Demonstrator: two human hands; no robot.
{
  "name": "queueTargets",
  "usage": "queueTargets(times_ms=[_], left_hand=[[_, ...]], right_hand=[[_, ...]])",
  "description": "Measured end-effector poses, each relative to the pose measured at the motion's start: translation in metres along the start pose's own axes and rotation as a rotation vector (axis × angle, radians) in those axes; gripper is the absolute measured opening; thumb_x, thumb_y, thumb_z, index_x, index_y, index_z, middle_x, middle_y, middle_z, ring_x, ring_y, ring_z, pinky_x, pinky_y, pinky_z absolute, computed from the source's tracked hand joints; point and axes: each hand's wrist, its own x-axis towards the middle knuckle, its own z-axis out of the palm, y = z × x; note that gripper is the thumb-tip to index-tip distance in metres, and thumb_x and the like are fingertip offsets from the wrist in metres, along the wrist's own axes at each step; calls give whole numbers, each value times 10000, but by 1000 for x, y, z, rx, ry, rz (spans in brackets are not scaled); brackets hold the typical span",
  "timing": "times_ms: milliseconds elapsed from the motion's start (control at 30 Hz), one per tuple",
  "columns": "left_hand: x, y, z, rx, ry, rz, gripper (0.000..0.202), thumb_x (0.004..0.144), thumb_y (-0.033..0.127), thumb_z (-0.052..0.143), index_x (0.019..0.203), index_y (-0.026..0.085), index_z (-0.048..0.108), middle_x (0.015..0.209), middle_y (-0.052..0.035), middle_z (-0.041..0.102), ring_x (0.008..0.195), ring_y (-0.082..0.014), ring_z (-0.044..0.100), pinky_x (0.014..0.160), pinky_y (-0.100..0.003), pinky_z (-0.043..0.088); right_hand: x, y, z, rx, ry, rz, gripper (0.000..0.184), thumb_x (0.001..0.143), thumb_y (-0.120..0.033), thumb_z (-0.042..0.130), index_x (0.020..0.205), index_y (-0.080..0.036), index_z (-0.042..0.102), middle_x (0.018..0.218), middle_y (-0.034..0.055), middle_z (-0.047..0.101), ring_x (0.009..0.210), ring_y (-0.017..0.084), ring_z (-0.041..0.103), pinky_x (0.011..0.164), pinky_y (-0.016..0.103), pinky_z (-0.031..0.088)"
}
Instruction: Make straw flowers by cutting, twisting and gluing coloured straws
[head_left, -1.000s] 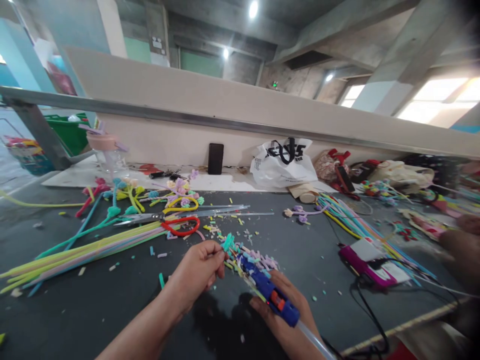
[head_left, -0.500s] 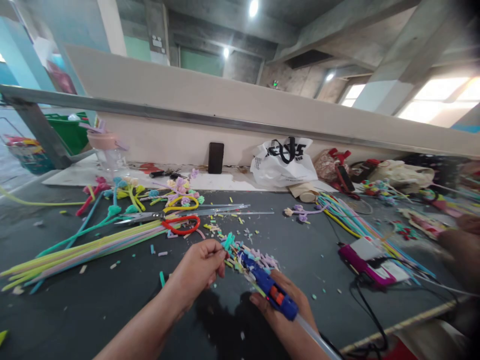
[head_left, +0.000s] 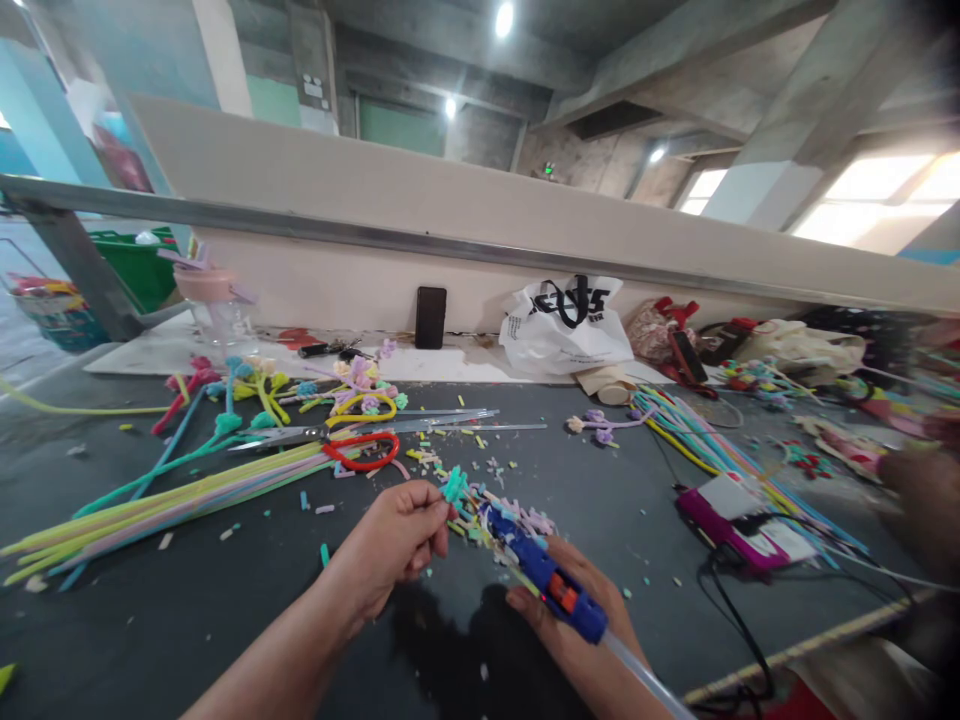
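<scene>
My left hand [head_left: 409,530] pinches a small teal pipe-cleaner flower [head_left: 454,486] between thumb and fingers. In my right hand [head_left: 577,620] is a blue hot glue gun [head_left: 541,572], its tip pointing up and left, a short way from the flower. A clear glue stick [head_left: 645,678] sticks out of its back end. Short cut pipe-cleaner pieces [head_left: 525,518] lie in a heap behind the gun's nozzle. Scissors with one yellow and one red handle [head_left: 364,450] rest open on the table, left of the heap, on a bundle of pipe cleaners [head_left: 187,490].
Finished-looking fuzzy flowers [head_left: 360,380] lie at the back left near a clear cup [head_left: 217,310]. A black phone [head_left: 431,318] leans on the partition beside a white bag [head_left: 566,330]. A purple-and-white power strip [head_left: 742,525] with cables sits right; another person's hand [head_left: 922,480] is beyond.
My right hand has drawn the glue gun slightly down and right, away from the teal flower. The left hand keeps its pinch, almost unmoved.
</scene>
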Motion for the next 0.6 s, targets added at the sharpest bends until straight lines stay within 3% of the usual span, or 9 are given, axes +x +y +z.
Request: queueTargets(times_ms=[167, 300, 433, 500, 600], left_hand=[[3, 0, -6, -39, 15, -16, 254, 718, 380, 543, 633, 159, 450, 526, 48, 500, 320, -4, 253, 306, -131, 118], [6, 3, -11, 1, 95, 9, 287, 702, 390, 550, 598, 150, 431, 608, 28, 534, 316, 17, 257, 316, -129, 99], [7, 4, -15, -5, 114, 35, 294, 697, 400, 546, 598, 153, 421, 592, 36, 512, 320, 15, 254, 322, -132, 102], [8, 4, -16, -7, 122, 38, 278, 701, 403, 538, 626, 158, 430, 568, 46, 496, 324, 6, 254, 318, -132, 111], [9, 3, -17, 14, 131, 32, 267, 708, 407, 531, 653, 161, 441, 554, 52, 493, 325, 1, 257, 315, -129, 116]], right_hand=[[14, 28, -27, -225, -17, 79, 162, 700, -351, 591, 790, -216, 592, 819, 37, 619, 722, 206, 612, 605, 284, 487], [26, 75, -48, -471, -193, 202, 188, 717, -361, 547, 830, -212, 562, 871, 46, 577, 763, 196, 590, 683, 300, 455], [32, 115, -58, -614, -284, 281, 254, 714, -299, 539, 920, -156, 575, 923, 99, 555, 878, 222, 564, 783, 322, 421], [35, 120, -63, -631, -341, 301, 327, 712, -330, 555, 981, -146, 578, 966, 116, 562, 925, 240, 552, 807, 342, 411], [42, 101, -67, -770, -303, 345, 466, 643, -337, 639, 1076, -178, 569, 1105, 136, 546, 1035, 340, 484, 802, 459, 392]])
